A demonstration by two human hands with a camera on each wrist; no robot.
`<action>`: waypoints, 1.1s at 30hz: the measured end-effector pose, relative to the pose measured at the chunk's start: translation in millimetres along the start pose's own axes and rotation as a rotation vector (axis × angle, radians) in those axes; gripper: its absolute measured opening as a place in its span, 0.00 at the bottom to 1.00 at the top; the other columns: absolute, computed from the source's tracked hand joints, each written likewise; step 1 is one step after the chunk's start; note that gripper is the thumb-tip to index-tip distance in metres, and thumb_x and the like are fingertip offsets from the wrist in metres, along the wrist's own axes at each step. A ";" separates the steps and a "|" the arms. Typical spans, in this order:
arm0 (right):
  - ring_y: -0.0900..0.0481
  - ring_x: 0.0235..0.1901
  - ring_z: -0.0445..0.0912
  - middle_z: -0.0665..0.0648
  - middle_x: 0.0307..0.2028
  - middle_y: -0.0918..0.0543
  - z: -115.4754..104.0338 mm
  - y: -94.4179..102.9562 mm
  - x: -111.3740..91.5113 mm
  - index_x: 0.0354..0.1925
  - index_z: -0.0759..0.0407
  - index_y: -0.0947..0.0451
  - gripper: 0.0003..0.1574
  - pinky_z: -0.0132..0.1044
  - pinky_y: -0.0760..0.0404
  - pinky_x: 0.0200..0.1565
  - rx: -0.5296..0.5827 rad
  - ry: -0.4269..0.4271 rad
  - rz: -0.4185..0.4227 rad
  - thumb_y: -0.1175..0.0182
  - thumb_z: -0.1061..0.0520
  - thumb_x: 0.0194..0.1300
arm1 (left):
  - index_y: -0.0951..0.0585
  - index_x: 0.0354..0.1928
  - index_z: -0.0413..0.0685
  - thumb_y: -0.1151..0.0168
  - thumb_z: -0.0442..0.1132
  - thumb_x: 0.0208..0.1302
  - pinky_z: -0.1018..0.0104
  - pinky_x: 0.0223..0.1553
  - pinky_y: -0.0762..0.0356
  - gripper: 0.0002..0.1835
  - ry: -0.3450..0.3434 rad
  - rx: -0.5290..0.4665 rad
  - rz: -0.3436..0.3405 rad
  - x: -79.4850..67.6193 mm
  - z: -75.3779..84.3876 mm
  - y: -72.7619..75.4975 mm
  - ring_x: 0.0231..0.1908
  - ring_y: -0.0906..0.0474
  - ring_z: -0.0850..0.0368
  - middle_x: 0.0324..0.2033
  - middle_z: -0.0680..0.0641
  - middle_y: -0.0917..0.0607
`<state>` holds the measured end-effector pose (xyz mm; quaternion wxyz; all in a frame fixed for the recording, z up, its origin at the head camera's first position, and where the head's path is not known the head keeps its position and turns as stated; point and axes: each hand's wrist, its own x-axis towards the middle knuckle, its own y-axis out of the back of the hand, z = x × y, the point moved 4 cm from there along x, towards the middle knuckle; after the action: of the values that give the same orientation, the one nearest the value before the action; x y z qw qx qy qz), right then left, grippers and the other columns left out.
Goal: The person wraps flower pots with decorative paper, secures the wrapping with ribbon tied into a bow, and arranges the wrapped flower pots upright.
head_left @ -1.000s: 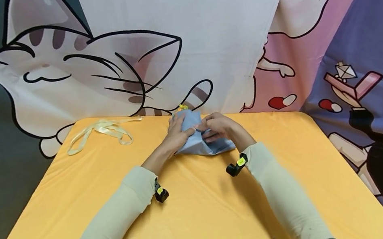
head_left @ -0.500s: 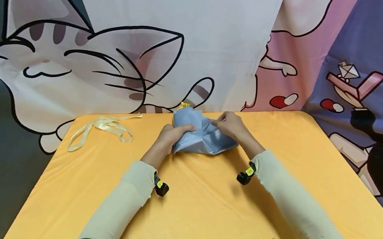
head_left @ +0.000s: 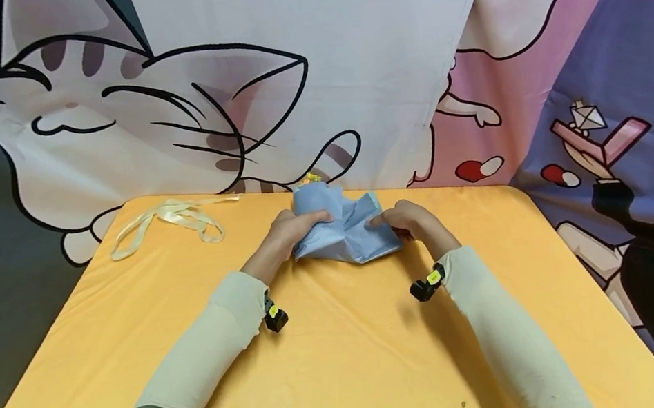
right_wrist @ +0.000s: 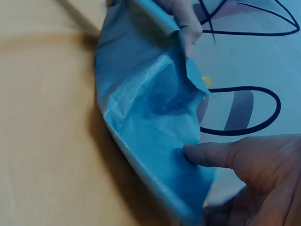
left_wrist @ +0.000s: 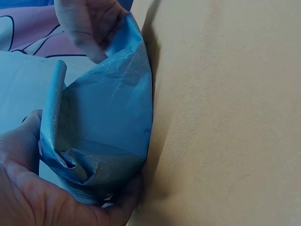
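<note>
A sheet of blue wrapping paper (head_left: 347, 237) is rolled at its left side and fans out to the right, near the table's far edge. Small yellow flowers (head_left: 311, 177) peek out at its top. My left hand (head_left: 281, 238) grips the rolled part, thumb (head_left: 318, 217) across the front. At the loose right flap, my right hand (head_left: 420, 220) pinches the paper, thumb in front and the other fingers behind, as the right wrist view shows. Seen from the left wrist, the paper (left_wrist: 110, 108) forms an open hollow fold between both hands. Whatever the roll encloses is mostly hidden.
A pale yellow ribbon (head_left: 178, 214) lies loosely looped at the table's back left. The yellow-covered table (head_left: 338, 370) ends just behind the paper, where a printed cat curtain (head_left: 381, 50) hangs. A purple and pink printed cloth (head_left: 616, 73) hangs at the right.
My right hand has moved right, from the paper's middle to its right flap, spreading the flap outward. My left hand has shifted slightly down the roll and keeps its grip.
</note>
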<state>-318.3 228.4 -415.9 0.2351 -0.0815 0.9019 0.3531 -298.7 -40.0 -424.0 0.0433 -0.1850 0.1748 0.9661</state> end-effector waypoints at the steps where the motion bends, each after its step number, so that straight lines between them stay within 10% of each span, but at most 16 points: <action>1: 0.30 0.30 0.47 0.54 0.31 0.27 -1.1 -1.2 0.8 0.38 0.60 0.26 0.25 0.39 0.26 0.37 0.019 -0.008 -0.009 0.25 0.44 0.75 | 0.27 0.74 0.36 0.22 0.59 0.62 0.54 0.72 0.18 0.47 0.002 -0.009 -0.003 0.4 -1.0 0.0 0.61 0.21 0.49 0.71 0.39 0.21; 5: 0.21 0.66 0.57 0.68 0.73 0.25 -7.0 -4.3 -1.1 0.80 0.67 0.31 0.42 0.50 0.16 0.67 0.013 -0.006 -0.040 0.32 0.47 0.81 | 0.31 0.78 0.36 0.22 0.58 0.63 0.52 0.75 0.20 0.50 0.012 -0.027 -0.021 1.2 -3.5 -1.9 0.64 0.23 0.48 0.74 0.38 0.23; 8: 0.26 0.78 0.64 0.71 0.83 0.32 -15.6 -4.2 -5.8 0.87 0.68 0.40 0.47 0.59 0.16 0.72 -0.038 0.038 -0.026 0.36 0.50 0.83 | 0.31 0.78 0.36 0.23 0.58 0.63 0.53 0.73 0.19 0.50 0.008 -0.036 -0.030 1.1 -3.9 -3.7 0.63 0.22 0.48 0.73 0.38 0.23; 18: 0.18 0.40 0.50 0.63 0.44 0.17 -63.9 2.7 -28.6 0.55 0.70 0.14 0.23 0.38 0.18 0.39 -0.249 0.161 0.126 0.32 0.49 0.83 | 0.30 0.76 0.37 0.23 0.56 0.65 0.53 0.67 0.18 0.46 -0.017 -0.069 -0.018 1.0 0.5 -4.2 0.59 0.21 0.47 0.69 0.37 0.20; 23: 0.30 0.24 0.46 0.51 0.21 0.36 -84.5 -3.9 -36.6 0.25 0.56 0.27 0.28 0.39 0.27 0.31 -0.338 0.216 0.165 0.31 0.48 0.82 | 0.31 0.76 0.38 0.23 0.57 0.65 0.52 0.68 0.18 0.47 -0.009 -0.046 -0.014 1.8 1.3 -3.4 0.59 0.21 0.47 0.69 0.38 0.21; 33: 0.46 0.18 0.41 0.46 0.18 0.47 -106.8 -24.2 -43.4 0.20 0.52 0.38 0.33 0.37 0.41 0.26 -0.344 0.443 0.255 0.32 0.53 0.79 | 0.31 0.77 0.39 0.23 0.59 0.65 0.53 0.68 0.17 0.48 0.033 -0.028 0.011 8.6 -4.3 -1.7 0.61 0.20 0.46 0.69 0.39 0.21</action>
<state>-311.8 137.6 -341.2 -0.0308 -0.0811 0.8612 0.5009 -305.0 -39.8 -431.4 0.0323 -0.2006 0.1629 0.9655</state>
